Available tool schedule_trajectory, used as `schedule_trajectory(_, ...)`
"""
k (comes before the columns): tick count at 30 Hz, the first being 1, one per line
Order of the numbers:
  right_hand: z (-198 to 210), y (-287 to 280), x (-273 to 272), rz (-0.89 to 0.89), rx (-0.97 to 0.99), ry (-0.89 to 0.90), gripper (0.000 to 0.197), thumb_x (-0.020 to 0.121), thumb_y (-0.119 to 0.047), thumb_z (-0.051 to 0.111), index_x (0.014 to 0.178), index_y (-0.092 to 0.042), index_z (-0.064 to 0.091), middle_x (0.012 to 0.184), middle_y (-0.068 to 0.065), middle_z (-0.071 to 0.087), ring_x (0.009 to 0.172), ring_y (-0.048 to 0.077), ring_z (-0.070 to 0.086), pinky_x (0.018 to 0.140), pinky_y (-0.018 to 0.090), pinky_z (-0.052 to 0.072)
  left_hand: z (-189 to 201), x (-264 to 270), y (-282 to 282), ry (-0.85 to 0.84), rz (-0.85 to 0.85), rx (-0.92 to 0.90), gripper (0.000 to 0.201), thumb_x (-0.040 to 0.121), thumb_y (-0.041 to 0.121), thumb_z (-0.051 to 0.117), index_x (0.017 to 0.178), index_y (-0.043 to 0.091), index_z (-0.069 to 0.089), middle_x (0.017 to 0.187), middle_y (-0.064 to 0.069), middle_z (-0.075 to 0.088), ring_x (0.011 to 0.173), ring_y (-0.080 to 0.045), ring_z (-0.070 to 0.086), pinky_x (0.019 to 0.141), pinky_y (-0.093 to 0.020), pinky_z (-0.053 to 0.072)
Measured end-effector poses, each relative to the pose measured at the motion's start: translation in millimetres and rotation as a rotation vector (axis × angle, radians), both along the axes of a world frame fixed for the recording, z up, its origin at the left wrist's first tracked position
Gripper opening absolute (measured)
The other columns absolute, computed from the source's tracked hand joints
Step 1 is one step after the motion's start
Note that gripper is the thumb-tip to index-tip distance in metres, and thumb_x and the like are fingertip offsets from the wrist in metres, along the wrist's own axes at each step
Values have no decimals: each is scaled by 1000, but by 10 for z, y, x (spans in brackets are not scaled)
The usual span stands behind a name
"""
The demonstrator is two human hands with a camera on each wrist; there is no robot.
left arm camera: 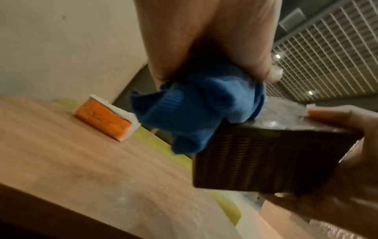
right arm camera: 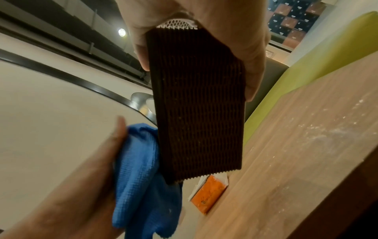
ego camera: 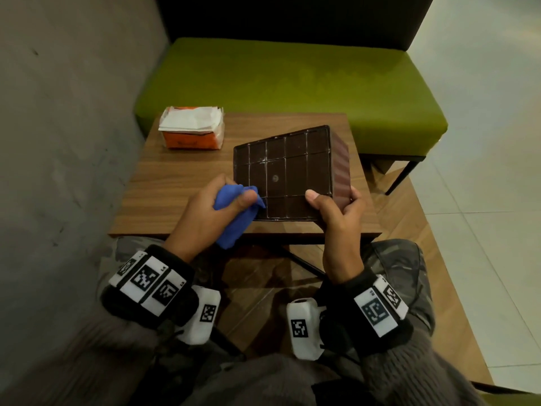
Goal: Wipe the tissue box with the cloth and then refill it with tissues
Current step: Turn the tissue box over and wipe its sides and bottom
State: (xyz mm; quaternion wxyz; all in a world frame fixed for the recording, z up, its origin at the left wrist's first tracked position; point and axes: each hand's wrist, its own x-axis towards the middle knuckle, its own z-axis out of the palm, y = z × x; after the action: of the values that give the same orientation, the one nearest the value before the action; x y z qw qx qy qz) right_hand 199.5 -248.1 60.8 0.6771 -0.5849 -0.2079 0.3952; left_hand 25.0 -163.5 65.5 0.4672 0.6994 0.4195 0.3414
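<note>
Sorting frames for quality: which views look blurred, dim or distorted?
Head view: dim, edges bowed, tissue box sharp. Left wrist view: blue cloth and table smeared. Right wrist view: soft, lamp glare, box's ribbed side dark.

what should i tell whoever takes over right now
Left hand grips the blue cloth, pressed at the near left corner of the tissue box.
Right hand holds the box at its near right corner, gridded face tilted up above the table.
Orange tissue pack lies at the far left of the table, opened.
Wiping is under way; the refill is not started.
</note>
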Motion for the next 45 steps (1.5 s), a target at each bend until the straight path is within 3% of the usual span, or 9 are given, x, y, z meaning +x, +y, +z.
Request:
schedule_trajectory(3,-6,-8,-23,-4,-8,-31,103,50,-42,78,135,-15,29,122,10,58,110,21,64,98,45,52,-62,61,-11,79,2,-24,50,69,71,55,76,22,53,74,-3,52,68,-16,51,68,-36,43)
schedule_trajectory(9,27,-10,28,-21,22,-33,101,51,-36,79,136,-15,29,116,4,60,104,17,65,95,41,55,-155,110,-51,116,163,74,64,64,55,72,106,22,37,105,1,46,98,-8,50,79,-14,38)
schedule_trajectory(12,9,10,-6,-30,-5,-40,104,49,-42,78,136,-16,28,125,10,55,110,21,63,97,44,53,-139,191,-152,108,209,37,46,78,55,58,105,26,35,112,-3,44,102,-15,50,81,-22,41)
schedule_trajectory(16,-17,11,-21,-57,-11,-66,99,49,-45,78,132,-18,30,131,13,50,111,20,61,96,44,54,-123,208,-243,227,80,106,43,80,30,68,109,28,36,119,0,32,104,-5,42,77,1,33)
schedule_trajectory(19,-28,12,-32,-61,-14,-80,100,50,-47,77,133,-16,30,132,13,50,112,20,61,97,43,53,-68,145,-189,180,100,207,37,77,26,73,106,28,50,116,0,37,99,-1,44,78,6,32)
schedule_trajectory(26,-69,40,-51,-54,-44,0,103,46,-45,79,132,-17,30,131,13,51,112,24,62,95,45,54,51,222,-169,127,31,430,17,80,18,72,92,10,62,104,0,48,95,-6,50,85,-9,39)
schedule_trajectory(30,-64,9,54,-98,-28,68,95,46,-41,78,127,-18,33,122,9,57,105,19,64,87,36,56,-37,126,-269,190,-177,451,15,80,20,68,94,17,65,108,4,48,101,-15,53,86,-30,47)
schedule_trajectory(36,-40,32,26,-61,-67,-38,102,47,-48,77,132,-18,30,129,9,53,111,20,62,96,43,53,18,141,-165,29,-47,227,11,79,9,71,89,8,68,101,-6,56,92,0,57,80,-7,42)
schedule_trajectory(45,-81,66,38,-47,-72,-82,104,47,-49,81,133,-21,29,133,11,48,115,23,58,97,45,52,43,177,-184,17,27,187,8,79,8,71,85,11,66,97,-1,55,88,4,56,76,-6,43)
